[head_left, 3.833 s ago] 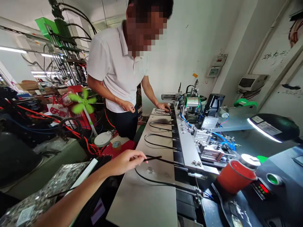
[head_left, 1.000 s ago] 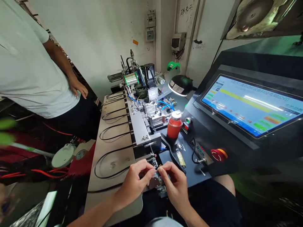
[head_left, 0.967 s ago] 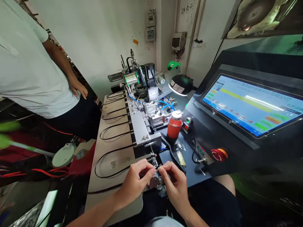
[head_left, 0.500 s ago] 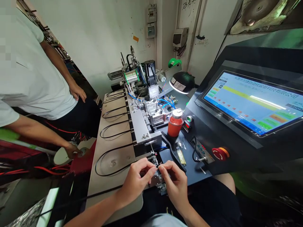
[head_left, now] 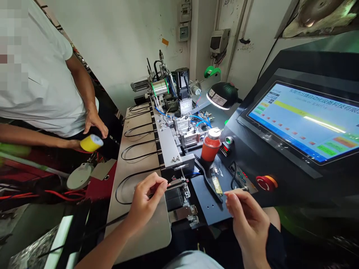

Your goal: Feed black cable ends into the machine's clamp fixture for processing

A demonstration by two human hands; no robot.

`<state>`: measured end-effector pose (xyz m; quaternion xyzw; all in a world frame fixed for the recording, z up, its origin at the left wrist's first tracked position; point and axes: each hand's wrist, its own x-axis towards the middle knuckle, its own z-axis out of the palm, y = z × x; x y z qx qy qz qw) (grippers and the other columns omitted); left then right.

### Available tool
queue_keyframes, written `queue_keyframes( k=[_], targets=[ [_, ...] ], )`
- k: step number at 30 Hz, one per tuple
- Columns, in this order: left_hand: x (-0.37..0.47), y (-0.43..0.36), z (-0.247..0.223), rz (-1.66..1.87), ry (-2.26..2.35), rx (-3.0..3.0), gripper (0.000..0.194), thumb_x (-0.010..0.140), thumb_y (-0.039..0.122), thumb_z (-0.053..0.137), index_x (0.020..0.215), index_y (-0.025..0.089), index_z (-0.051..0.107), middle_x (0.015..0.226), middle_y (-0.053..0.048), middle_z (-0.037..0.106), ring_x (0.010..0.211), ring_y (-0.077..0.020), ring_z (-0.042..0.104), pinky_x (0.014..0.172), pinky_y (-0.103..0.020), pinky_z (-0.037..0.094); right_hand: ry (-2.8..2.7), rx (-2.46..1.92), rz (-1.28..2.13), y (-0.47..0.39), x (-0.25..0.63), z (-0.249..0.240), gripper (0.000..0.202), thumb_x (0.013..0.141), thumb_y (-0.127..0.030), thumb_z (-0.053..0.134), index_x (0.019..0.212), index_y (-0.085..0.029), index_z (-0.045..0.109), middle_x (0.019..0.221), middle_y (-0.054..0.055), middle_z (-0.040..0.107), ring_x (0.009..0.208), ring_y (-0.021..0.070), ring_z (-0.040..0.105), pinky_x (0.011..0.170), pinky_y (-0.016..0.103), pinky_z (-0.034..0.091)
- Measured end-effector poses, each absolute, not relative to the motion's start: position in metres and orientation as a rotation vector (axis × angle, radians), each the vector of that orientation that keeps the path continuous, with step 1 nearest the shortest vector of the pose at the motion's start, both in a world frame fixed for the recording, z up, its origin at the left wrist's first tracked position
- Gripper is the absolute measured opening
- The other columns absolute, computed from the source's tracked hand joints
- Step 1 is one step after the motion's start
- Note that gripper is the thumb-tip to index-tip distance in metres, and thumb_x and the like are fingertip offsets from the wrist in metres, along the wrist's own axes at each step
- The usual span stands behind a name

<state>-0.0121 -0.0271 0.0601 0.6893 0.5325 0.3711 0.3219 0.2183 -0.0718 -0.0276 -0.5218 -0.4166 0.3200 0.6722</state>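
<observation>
My left hand (head_left: 147,200) is closed in a pinch over the beige plate (head_left: 140,228), around the end of a black cable. Apart from it, my right hand (head_left: 246,215) has its fingertips pressed together near the dark plate's right edge; anything between them is too small to make out. A metal fixture (head_left: 186,188) lies between my hands. Several looped black cables (head_left: 131,179) rest on the beige plate. A black-handled brush (head_left: 207,181) and a small yellowish strip (head_left: 216,185) lie beyond my right hand.
A red bottle (head_left: 211,145) stands before the lit lamp (head_left: 223,95). The machine (head_left: 185,130) extends behind. A touchscreen (head_left: 305,119) and red stop button (head_left: 266,183) are at right. At left, a person (head_left: 42,86) holds a yellow roll (head_left: 91,143).
My hands have parted from their meeting point, the left moving left and the right moving right. The other person has lifted a yellow roll. The view has shifted slightly.
</observation>
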Motion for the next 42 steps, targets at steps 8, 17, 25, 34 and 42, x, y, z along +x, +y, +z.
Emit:
queue_keyframes(
  k=[8, 17, 25, 34, 42],
  targets=[
    [-0.019, -0.030, 0.066, 1.066, 1.398, 1.832, 0.028, 0.091, 0.035, 0.051, 0.069, 0.018, 0.058, 0.062, 0.003, 0.046, 0.052, -0.0082, 0.041, 0.048, -0.020, 0.033, -0.986, -1.140, 0.702, -0.082, 0.221, -0.026, 0.009, 0.091, -0.027, 0.061, 0.089, -0.021, 0.067, 0.074, 0.001, 0.056, 0.062, 0.0129, 0.055, 0.050, 0.021, 0.041],
    [-0.006, -0.005, 0.037, 0.580, 1.449, 2.017, 0.027, 0.091, 0.028, 0.048, 0.072, 0.018, 0.064, 0.074, -0.002, 0.063, 0.069, -0.0143, 0.057, 0.064, -0.023, 0.040, -1.052, -1.151, 0.695, -0.077, 0.221, -0.028, 0.010, 0.093, -0.026, 0.058, 0.090, -0.021, 0.066, 0.069, 0.000, 0.054, 0.058, 0.0112, 0.050, 0.049, 0.021, 0.039],
    [0.009, 0.008, 0.002, 0.475, 1.579, 2.096, 0.027, 0.090, 0.026, 0.047, 0.072, 0.019, 0.066, 0.073, -0.001, 0.065, 0.065, -0.0135, 0.056, 0.061, -0.024, 0.037, -1.088, -1.144, 0.685, -0.073, 0.220, -0.030, 0.010, 0.093, -0.024, 0.057, 0.089, -0.020, 0.065, 0.071, 0.000, 0.055, 0.056, 0.0101, 0.048, 0.047, 0.021, 0.037],
    [0.010, 0.009, 0.002, 0.429, 1.632, 2.078, 0.025, 0.089, 0.023, 0.050, 0.070, 0.019, 0.065, 0.072, 0.002, 0.066, 0.062, -0.0116, 0.055, 0.059, -0.022, 0.034, -1.156, -1.172, 0.698, -0.068, 0.218, -0.039, 0.010, 0.092, -0.024, 0.057, 0.086, -0.020, 0.064, 0.071, -0.001, 0.056, 0.056, 0.0099, 0.050, 0.049, 0.020, 0.038],
    [0.016, 0.010, 0.005, 0.411, 1.624, 2.047, 0.024, 0.088, 0.022, 0.050, 0.071, 0.018, 0.066, 0.074, 0.001, 0.068, 0.067, -0.0128, 0.059, 0.064, -0.022, 0.037, -1.352, -1.147, 1.032, -0.022, 0.193, -0.058, 0.030, 0.095, -0.037, 0.045, 0.072, -0.019, 0.052, 0.061, -0.003, 0.044, 0.054, 0.0115, 0.041, 0.050, 0.023, 0.032]
  ],
)
